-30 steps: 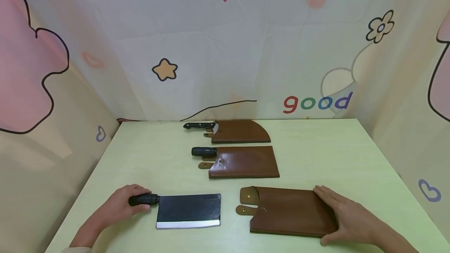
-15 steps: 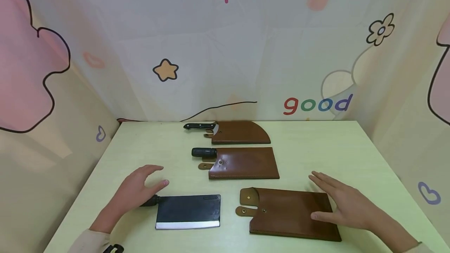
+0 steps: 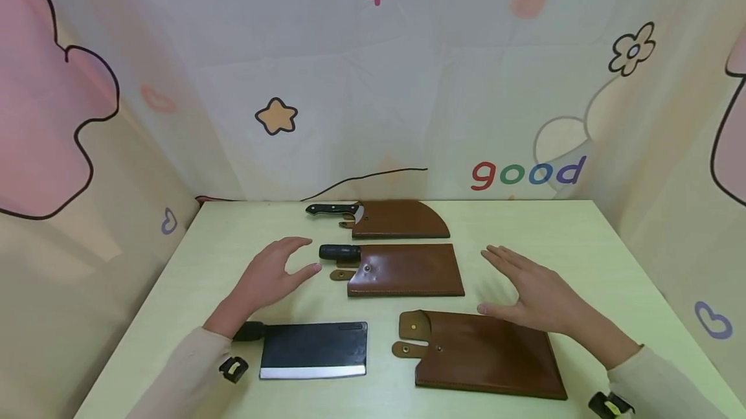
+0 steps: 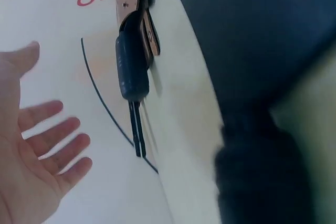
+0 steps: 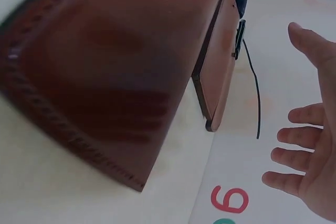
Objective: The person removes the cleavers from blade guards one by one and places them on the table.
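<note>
Left hand (image 3: 265, 282) and right hand (image 3: 539, 291) neared the middle sheath (image 3: 416, 271).

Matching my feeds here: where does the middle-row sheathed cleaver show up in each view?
Head: the sheathed cleaver lies just below and right of centre, handle pointing left.
Left wrist: its thick black handle shows left of centre, in the upper half, pointing down.
Right wrist: its brown sheath slants right of centre, beyond the large foreground sheath.
Shared landmark: the printed red "g", in all three views.
</note>
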Action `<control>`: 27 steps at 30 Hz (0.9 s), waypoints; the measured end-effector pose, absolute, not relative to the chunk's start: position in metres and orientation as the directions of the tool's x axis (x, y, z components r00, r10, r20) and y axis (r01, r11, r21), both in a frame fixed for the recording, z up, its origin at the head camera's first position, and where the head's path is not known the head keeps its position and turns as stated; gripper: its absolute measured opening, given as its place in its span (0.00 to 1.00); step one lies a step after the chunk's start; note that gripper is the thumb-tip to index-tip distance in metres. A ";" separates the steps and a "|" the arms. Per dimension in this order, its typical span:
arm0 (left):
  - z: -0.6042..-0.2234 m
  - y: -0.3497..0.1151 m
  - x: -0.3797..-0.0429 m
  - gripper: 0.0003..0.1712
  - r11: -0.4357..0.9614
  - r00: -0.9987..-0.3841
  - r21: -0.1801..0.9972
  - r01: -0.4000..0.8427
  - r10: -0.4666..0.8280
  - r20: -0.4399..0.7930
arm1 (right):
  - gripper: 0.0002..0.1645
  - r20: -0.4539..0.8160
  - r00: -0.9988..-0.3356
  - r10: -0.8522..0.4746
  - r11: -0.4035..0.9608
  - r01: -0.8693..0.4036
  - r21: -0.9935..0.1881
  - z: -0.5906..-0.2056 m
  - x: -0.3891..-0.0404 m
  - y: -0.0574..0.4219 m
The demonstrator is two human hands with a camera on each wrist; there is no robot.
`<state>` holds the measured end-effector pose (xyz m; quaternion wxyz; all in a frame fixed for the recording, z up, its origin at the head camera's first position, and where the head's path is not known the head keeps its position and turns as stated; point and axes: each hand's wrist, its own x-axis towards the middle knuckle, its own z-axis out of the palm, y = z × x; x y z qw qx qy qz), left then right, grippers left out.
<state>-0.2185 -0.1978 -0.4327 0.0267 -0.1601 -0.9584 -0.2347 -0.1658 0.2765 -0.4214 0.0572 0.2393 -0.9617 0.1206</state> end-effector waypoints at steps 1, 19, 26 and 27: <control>-0.433 -0.194 -0.223 0.40 0.836 -0.946 0.444 0.323 0.299 0.124 | 0.58 0.164 -0.880 -0.446 0.856 -0.472 -0.209 -0.421 -0.170 0.273; -0.459 -0.160 -0.280 0.38 0.786 -0.895 0.460 0.414 0.444 0.047 | 0.64 -0.007 -0.884 -0.468 0.833 -0.438 -0.338 -0.448 -0.244 0.235; -0.471 -0.154 -0.289 0.38 0.794 -0.900 0.476 0.379 0.435 -0.008 | 0.66 -0.042 -0.857 -0.514 0.799 -0.460 -0.387 -0.460 -0.258 0.225; -0.473 -0.153 -0.290 0.38 0.794 -0.901 0.478 0.376 0.434 -0.013 | 0.66 -0.051 -0.854 -0.517 0.798 -0.460 -0.389 -0.462 -0.260 0.224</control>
